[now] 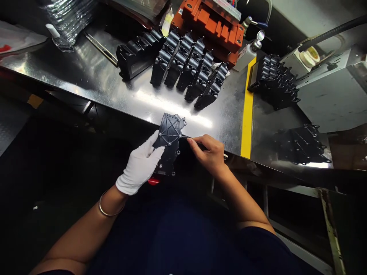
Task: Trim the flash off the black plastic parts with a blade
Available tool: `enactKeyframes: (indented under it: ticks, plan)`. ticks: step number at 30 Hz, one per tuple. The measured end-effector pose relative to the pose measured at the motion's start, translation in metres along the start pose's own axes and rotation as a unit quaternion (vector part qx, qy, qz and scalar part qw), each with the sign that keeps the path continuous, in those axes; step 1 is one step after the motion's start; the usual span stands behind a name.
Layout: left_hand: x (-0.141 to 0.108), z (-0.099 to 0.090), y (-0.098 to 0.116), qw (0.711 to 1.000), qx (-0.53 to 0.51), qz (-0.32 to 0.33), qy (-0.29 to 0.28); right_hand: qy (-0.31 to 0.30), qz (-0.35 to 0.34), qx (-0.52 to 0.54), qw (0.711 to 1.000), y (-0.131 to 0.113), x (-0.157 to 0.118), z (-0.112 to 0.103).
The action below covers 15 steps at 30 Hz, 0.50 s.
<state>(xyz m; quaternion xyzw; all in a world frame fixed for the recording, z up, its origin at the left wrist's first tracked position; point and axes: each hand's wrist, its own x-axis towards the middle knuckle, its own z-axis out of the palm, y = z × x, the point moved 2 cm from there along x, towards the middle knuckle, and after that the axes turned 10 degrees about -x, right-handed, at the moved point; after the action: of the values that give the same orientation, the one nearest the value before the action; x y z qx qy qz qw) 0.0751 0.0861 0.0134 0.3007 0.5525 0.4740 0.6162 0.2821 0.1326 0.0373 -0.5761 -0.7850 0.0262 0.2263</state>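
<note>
My left hand (141,164), in a white glove, grips a flat black plastic part (171,131) by its left side. Crossed ribs, small round bosses and a scalloped right edge mark its face. The part is held just off the bench's front edge. My bare right hand (207,152) is closed on a thin dark tool (185,136), pinched between thumb and fingers. The tool's tip reaches the part's right edge, close to a boss; its exact shape is too small to tell. A pale end sticks out behind the right hand.
Several black ribbed parts (183,63) stand in a row on the metal bench (114,91), before an orange fixture (210,26). Yellow tape (247,122) crosses the bench. More black parts (275,80) are stacked to its right. Tweezers (101,49) and plastic-wrapped trays (69,19) lie at left.
</note>
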Motion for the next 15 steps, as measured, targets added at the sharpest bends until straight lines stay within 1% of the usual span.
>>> enactKeyframes:
  ticks: [3,6,12,15]
  plan:
    - [0.0005,-0.0002,-0.0009,1.0,-0.004,-0.005,-0.002,-0.01,0.015,-0.002,1.0,0.0025,0.002,0.0022]
    - [0.0009,-0.0003,-0.0021,1.0,-0.01,-0.003,-0.003,-0.02,0.01,0.002,1.0,0.0049,0.0027,0.0035]
    - [0.0005,0.0006,-0.001,1.0,0.0,0.004,0.005,-0.009,0.009,0.006,1.0,0.005,0.0024,0.001]
    - [0.0014,0.0012,-0.0007,1.0,-0.003,0.003,0.008,-0.018,0.008,0.005,1.0,0.0042,0.0032,0.0013]
